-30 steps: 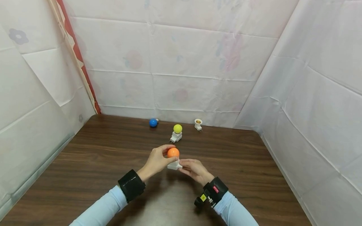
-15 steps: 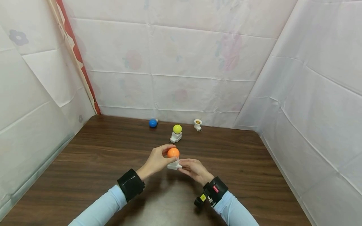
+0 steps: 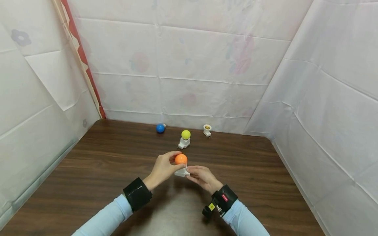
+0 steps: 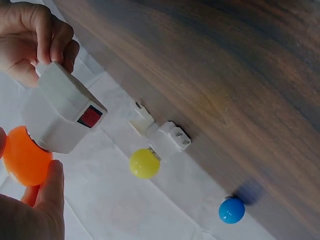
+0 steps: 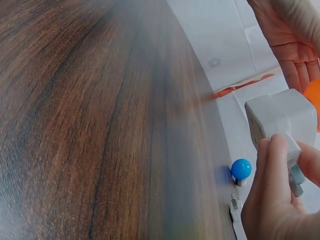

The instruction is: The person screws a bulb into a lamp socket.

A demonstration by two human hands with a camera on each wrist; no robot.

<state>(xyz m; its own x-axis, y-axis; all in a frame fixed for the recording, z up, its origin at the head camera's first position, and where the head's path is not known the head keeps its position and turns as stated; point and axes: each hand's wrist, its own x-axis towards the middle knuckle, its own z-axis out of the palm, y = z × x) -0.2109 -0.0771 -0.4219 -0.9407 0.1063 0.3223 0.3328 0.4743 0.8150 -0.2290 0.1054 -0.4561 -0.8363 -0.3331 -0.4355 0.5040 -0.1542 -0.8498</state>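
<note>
My left hand pinches an orange light bulb between thumb and fingers. The bulb sits on top of a white plug-in lamp socket, whose red switch shows in the left wrist view. At the plug end of that socket, my right hand grips with fingertips and thumb; metal prongs stick out past it in the right wrist view. Both hands hold the pair above the table. The bulb's base is hidden inside the socket.
Beyond the hands, a yellow bulb stands in another white socket. A blue bulb lies at the back left, and a bulbless white socket at the back right. White sheeting surrounds the brown table.
</note>
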